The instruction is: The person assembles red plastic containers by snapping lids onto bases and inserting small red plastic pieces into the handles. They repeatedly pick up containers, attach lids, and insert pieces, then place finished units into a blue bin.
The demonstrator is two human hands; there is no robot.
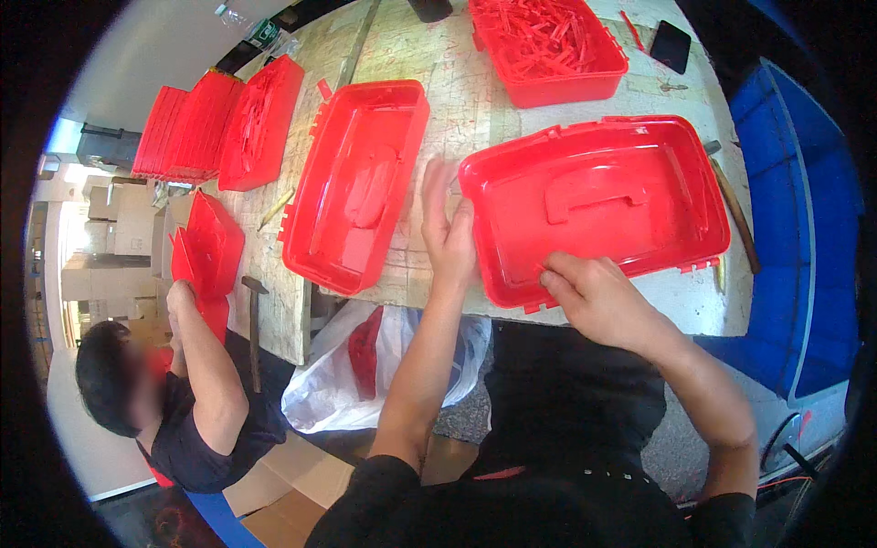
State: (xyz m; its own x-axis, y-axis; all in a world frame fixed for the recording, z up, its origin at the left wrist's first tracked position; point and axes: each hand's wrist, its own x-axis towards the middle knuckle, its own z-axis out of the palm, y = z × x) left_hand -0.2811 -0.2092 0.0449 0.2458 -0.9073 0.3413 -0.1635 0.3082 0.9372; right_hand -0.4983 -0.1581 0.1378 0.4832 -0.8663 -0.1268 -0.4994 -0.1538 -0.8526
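Note:
In front of me lies a red plastic box lid (630, 215), hollow side up, with a handle-shaped form moulded in its floor and small tabs along its edges. My left hand (448, 224) rests against its left end, fingers stretched upward and slightly blurred. Over the near rim, my right hand (598, 297) has thumb and forefinger pinched together; whatever sits between them is too small to make out. A second red lid (343, 196) of the same kind lies to the left, apart from my hands.
A red bin of red strips (548, 41) stands at the back, near a phone (670, 47). Stacked red parts (192, 128) sit far left. A hammer (254, 329) overhangs the left edge; a blue crate (790, 228) stands right. A co-worker (183, 393) handles red pieces.

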